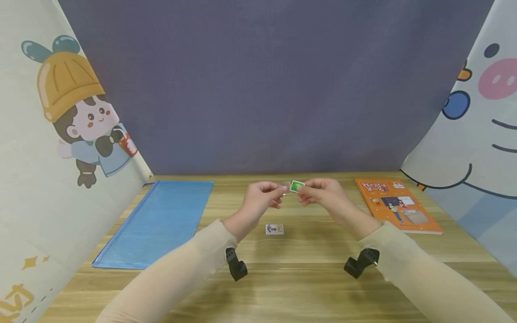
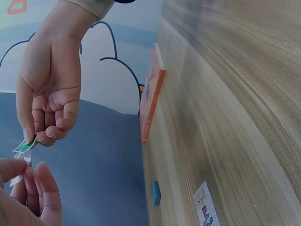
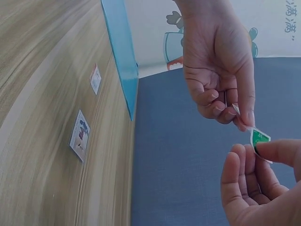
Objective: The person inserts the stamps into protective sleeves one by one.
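Observation:
Both hands meet above the table at a small green card with a white border. My right hand pinches the green card between thumb and fingers. The left hand pinches a thin clear piece of plastic that joins the card's edge. In the right wrist view, the left hand is above and the right hand below, with the green card between them. On the table beneath lies a small picture card. A second small card shows farther off in the right wrist view.
A blue mesh zip pouch lies flat on the left of the wooden table. To the right is an orange book. A small teal block sits on the table in the left wrist view. Dark cloth hangs behind.

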{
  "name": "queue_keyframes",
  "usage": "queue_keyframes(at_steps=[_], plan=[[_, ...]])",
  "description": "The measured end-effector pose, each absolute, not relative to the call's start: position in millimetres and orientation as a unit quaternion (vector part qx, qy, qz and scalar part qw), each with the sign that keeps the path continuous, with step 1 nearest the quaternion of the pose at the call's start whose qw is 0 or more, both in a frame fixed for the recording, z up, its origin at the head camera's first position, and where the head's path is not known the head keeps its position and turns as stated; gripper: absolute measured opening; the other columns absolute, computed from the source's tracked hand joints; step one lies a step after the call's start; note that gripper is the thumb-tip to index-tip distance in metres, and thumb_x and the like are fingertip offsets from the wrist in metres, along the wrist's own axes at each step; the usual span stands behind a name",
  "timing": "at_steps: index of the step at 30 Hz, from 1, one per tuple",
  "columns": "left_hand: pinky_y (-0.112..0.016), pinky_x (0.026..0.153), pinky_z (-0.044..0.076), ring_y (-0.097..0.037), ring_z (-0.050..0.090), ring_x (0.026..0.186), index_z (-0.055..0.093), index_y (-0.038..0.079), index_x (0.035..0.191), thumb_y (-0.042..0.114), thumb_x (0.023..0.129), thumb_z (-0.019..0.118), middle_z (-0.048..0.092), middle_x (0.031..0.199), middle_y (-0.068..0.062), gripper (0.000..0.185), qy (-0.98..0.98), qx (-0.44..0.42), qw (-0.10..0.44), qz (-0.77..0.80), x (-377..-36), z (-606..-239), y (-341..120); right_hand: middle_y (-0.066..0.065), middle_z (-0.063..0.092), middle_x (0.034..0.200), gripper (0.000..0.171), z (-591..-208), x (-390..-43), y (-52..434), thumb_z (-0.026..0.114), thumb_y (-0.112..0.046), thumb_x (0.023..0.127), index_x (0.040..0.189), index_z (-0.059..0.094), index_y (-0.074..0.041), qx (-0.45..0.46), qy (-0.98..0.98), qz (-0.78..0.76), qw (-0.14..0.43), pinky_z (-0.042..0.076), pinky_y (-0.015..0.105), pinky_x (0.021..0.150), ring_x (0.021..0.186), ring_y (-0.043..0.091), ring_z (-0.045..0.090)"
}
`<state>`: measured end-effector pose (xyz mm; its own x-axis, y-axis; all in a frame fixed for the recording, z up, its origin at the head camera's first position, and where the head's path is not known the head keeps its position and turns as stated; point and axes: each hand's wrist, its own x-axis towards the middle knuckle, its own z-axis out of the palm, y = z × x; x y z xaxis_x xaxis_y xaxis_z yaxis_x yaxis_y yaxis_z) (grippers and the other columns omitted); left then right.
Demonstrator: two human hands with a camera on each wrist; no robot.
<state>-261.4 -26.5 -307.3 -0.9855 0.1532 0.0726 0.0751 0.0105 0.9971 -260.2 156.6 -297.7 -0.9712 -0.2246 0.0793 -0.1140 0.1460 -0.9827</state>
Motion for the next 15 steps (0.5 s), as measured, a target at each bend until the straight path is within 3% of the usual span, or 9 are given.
queue_keyframes(at_steps=[7, 15], plan=[[-0.029, 0.06, 0.053, -0.016, 0.058, 0.065, 0.065, 0.001, 0.088, 0.02, 0.076, 0.069, 0.062, 0.082, -0.008, 0.023, 0.712, 0.094, 0.005, 0.696, -261.2, -310.6, -25.3, 0.009, 0.062, 0.08, 0.03, -298.0, -260.6, 156.0, 0.064, -0.016, 0.081, 0.095, 0.053, 0.009, -0.11, 0.754, -0.646, 0.042, 0.052, 0.034, 0.071, 0.075, 0.024, 0.062], [-0.03, 0.06, 0.053, -0.021, 0.061, 0.07, 0.065, 0.003, 0.089, 0.019, 0.078, 0.067, 0.063, 0.087, -0.01, 0.02, 0.71, 0.1, 0.001, 0.697, -259.4, -309.8, -25.2, 0.011, 0.062, 0.081, 0.031, -296.5, -259.1, 154.6, 0.064, -0.016, 0.081, 0.096, 0.054, 0.008, -0.107, 0.747, -0.654, 0.053, 0.051, 0.038, 0.076, 0.079, 0.028, 0.061]])
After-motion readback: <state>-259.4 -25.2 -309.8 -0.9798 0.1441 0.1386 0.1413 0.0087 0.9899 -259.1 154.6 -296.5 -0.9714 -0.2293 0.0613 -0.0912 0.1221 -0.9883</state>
